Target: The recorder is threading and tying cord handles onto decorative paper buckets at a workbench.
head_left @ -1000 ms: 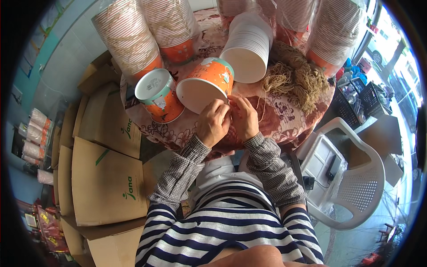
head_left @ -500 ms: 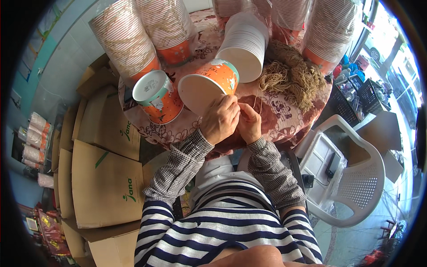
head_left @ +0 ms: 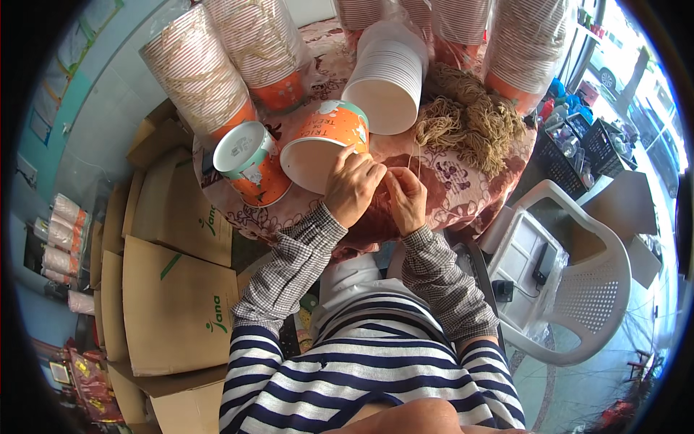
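Note:
An orange paper bucket [head_left: 336, 128] with a pale green band and white figures lies tipped on the table, its white mouth toward me. My left hand [head_left: 354, 186] is at the right of that mouth, one finger reaching up against the rim. Its other fingers are curled in, and what they hold, if anything, is hidden. Close beside it, my right hand [head_left: 407, 199] pinches a thin strand of twine [head_left: 410, 159]. Behind my right hand lies a tangled heap of tan twine [head_left: 477, 130]. A second orange bucket [head_left: 262, 178] stands upside down to the left.
Wrapped bucket stacks [head_left: 199, 72] line the table's far side. A stack of white-mouthed buckets [head_left: 383, 90] lies in the middle on the patterned tablecloth [head_left: 452, 177]. Cardboard boxes [head_left: 177, 304] stand at the left, a white plastic chair [head_left: 589, 289] at the right, black crates [head_left: 603, 148] beyond.
The tipped bucket sits a little farther left, and my left hand has shifted slightly down from its side, with a finger now raised at the rim. My right hand still pinches near it.

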A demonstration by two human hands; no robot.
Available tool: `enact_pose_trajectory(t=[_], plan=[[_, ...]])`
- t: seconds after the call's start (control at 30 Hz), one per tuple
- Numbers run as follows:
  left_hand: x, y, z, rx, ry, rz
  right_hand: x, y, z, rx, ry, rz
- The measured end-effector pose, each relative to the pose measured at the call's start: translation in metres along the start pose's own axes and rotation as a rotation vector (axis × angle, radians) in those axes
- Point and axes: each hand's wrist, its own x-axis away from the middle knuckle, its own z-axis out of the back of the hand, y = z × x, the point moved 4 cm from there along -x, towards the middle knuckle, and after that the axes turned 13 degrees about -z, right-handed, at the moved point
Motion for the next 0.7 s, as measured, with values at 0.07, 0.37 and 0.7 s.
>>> enact_pose_trajectory(t=[0.07, 0.37, 0.7], plan=[[-0.001, 0.0, -0.003, 0.006, 0.014, -0.01, 0.0, 0.0, 0.005, 0.084, 0.019, 0.01], [-0.002, -0.008, 0.004, 0.079, 0.09, 0.091, 0.028, -0.018, 0.03, 0.363, -0.105, -0.144], [-0.001, -0.011, -0.002, 0.107, -0.055, -0.016, -0.004, -0.068, 0.021, 0.547, 0.004, 0.453]])
